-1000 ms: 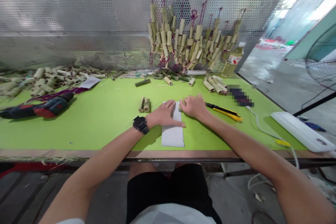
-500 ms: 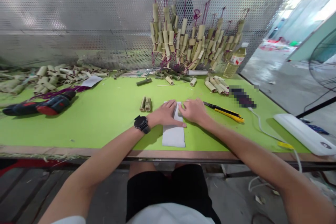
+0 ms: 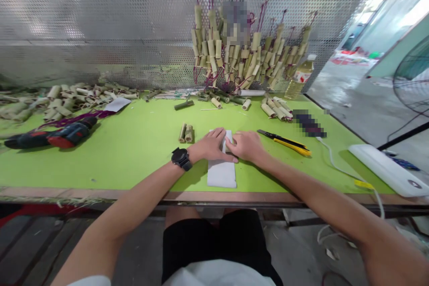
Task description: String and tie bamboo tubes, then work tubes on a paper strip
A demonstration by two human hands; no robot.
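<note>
A folded white strip, paper or cloth (image 3: 221, 175), lies lengthwise on the green tabletop in front of me. My left hand (image 3: 214, 145) rests flat on it, thumb spread to the right and a black watch on the wrist. Against the strip's right edge, my right hand (image 3: 246, 145) is curled, its thumb pointing left beside the left fingers. Something small and pale shows at that thumb, mostly hidden. Two short bamboo tubes (image 3: 186, 133) stand left of my left hand. A yellow and black utility knife (image 3: 284, 142) lies right of my right hand.
Bamboo pieces (image 3: 63, 100) are heaped at the back left, near a cordless drill (image 3: 75, 132). Strung bamboo tubes (image 3: 248, 56) lean on the perforated metal panel. A bottle of yellow liquid (image 3: 300, 78), a blurred dark device with a cable, and a white case (image 3: 387, 170) are on the right.
My right hand has slid slightly left, its thumb now over the strip and closer to my left fingers. The left hand has stayed in place.
</note>
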